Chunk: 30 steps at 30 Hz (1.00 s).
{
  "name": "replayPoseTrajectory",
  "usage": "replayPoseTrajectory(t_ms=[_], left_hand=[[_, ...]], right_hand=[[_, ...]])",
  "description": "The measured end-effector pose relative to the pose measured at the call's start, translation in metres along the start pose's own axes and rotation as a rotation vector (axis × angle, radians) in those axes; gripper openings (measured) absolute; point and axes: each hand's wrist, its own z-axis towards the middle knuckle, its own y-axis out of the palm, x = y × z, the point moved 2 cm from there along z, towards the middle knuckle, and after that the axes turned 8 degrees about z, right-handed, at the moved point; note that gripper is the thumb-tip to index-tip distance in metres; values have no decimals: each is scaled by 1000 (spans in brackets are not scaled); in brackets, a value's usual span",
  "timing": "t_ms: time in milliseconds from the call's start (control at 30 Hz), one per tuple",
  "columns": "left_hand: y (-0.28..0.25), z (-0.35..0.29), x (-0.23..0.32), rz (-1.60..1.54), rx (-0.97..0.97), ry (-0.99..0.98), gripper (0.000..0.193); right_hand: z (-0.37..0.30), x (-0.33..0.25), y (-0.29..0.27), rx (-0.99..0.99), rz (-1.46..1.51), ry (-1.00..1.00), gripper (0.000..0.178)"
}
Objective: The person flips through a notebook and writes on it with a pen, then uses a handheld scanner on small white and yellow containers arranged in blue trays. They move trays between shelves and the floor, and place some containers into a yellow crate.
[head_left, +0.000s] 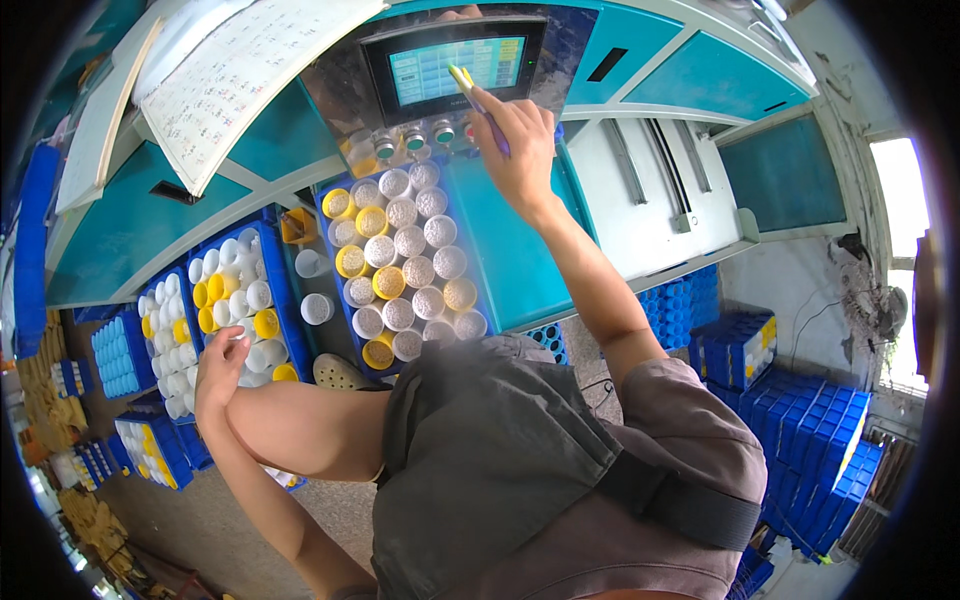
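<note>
My right hand (pixel 515 140) is closed round a slim purple pen (pixel 499 138) with a yellow-green end. That end is at the lit touchscreen (pixel 430 72) of a teal machine; whether it touches the glass I cannot tell. Below the screen sits a row of round buttons (pixel 415 140). My left hand (pixel 222 365) hangs loosely by my bent knee, fingers apart and holding nothing. It is nearest to a blue crate (pixel 290 318) of white and yellow cups. In front of me, a blue tray (pixel 325 225) holds several white and yellow cups filled with pale granules.
Handwritten paper sheets (pixel 245 80) lie at the upper left. Two loose white cups (pixel 317 309) stand between crate and tray, near a beige clog (pixel 338 372). More crates of cups (pixel 165 345) stand at left. Blue crates (pixel 800 420) are stacked at right beside a wall.
</note>
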Motion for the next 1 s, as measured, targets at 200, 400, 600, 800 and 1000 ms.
replayPoseTrajectory(t_ms=[200, 400, 600, 800, 1000], left_hand=[[2, -2, -7, -31, 7, 4, 36], [1, -2, -8, -23, 2, 7, 37], [2, -1, -9, -28, 11, 1, 37], [2, 0, -9, -22, -9, -4, 38], [2, 3, -10, -33, -19, -2, 39]], right_hand=[[-17, 6, -4, -49, -29, 63, 25], [-7, 0, -1, -45, 31, 13, 27], [0, -4, -2, -38, 52, 12, 28], [2, 14, -22, 30, -14, 66, 29], [5, 18, -21, 23, -48, 69, 30]])
